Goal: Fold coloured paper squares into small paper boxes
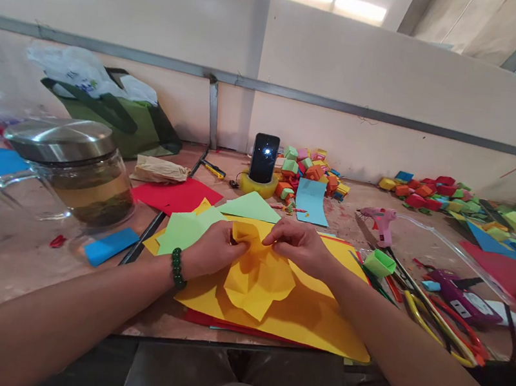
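Observation:
Between my hands is a piece of yellow paper (258, 281), creased and partly folded, with an uneven lower edge. My left hand (213, 248), a dark green bead bracelet (178, 268) at its wrist, pinches the paper's upper left side. Its thumb lies over the fold. My right hand (301, 245) is closed with thumb and forefinger together at the paper's upper right edge. Underneath lies a larger yellow sheet (326, 321) on a stack of coloured paper. Light green sheets (186, 227) lie just left of and behind my hands.
A glass tea mug (87, 185) stands at left. Behind the paper, a phone (264, 158) leans upright by a yellow tape roll (257, 185), beside heaped small paper boxes (313, 172). At right lie a pink glue gun (383, 224), tools and a purple power strip (464, 297).

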### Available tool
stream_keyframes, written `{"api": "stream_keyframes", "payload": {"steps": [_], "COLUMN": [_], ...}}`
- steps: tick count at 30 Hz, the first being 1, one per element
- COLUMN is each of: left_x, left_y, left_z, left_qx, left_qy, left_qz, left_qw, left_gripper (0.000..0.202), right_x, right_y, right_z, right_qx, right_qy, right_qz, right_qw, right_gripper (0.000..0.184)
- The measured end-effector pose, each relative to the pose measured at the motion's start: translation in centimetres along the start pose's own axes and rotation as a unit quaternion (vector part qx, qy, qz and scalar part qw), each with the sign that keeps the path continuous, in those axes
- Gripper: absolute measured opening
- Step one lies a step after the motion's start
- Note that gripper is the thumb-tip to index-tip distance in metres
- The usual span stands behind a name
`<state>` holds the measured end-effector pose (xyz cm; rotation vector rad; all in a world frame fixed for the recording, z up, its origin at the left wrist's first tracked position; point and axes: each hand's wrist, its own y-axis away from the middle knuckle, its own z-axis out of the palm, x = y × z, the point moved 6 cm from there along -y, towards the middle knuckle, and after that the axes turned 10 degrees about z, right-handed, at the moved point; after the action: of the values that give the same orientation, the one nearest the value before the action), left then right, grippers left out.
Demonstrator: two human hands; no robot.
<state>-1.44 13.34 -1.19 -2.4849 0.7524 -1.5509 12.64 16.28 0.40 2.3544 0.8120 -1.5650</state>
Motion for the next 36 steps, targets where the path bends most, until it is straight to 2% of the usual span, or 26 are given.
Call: {"api": "stream_keyframes", "payload": {"steps": [5, 7, 10, 14, 18, 25, 27, 30, 36], "left_x": [1.0, 1.7, 3.0, 4.4, 5.1, 6.2, 6.3, 6.3, 5.9], "left_y": [0.2, 0.6, 1.5, 2.8, 3.3, 3.4, 3.4, 3.4, 3.5], "left_z": [-1.0, -1.6, -2.6, -3.0, -3.0, -2.5, -2.4, -2.5, -2.6], "left_qx": [0.070, 0.108, 0.152, 0.135, 0.105, 0.122, 0.125, 0.135, 0.145], "left_qy": [-0.101, -0.122, -0.162, -0.210, -0.241, -0.273, -0.285, -0.290, -0.292], "left_qz": [0.079, 0.136, 0.227, 0.315, 0.348, 0.408, 0.419, 0.426, 0.429], "left_qw": [0.989, 0.977, 0.948, 0.916, 0.900, 0.863, 0.853, 0.846, 0.842], "left_gripper": [0.020, 0.025, 0.028, 0.030, 0.037, 0.032, 0.031, 0.028, 0.024], "right_x": [-0.9, -2.1, -4.0, -5.3, -5.6, -5.7, -5.7, -5.1, -3.9], "right_y": [0.7, 1.4, 2.9, 4.2, 4.9, 5.8, 5.6, 4.7, 3.4], "right_z": [0.1, 0.0, 0.0, -0.2, -0.4, 0.0, -0.1, -0.5, -1.0], "right_qx": [0.029, 0.069, 0.139, 0.199, 0.212, 0.233, 0.233, 0.228, 0.199], "right_qy": [0.096, 0.129, 0.172, 0.182, 0.195, 0.282, 0.267, 0.221, 0.133], "right_qz": [-0.075, -0.149, -0.275, -0.356, -0.396, -0.436, -0.428, -0.385, -0.312], "right_qw": [0.992, 0.978, 0.936, 0.895, 0.872, 0.822, 0.831, 0.867, 0.920], "right_gripper": [0.022, 0.023, 0.022, 0.021, 0.021, 0.023, 0.023, 0.019, 0.016]}}
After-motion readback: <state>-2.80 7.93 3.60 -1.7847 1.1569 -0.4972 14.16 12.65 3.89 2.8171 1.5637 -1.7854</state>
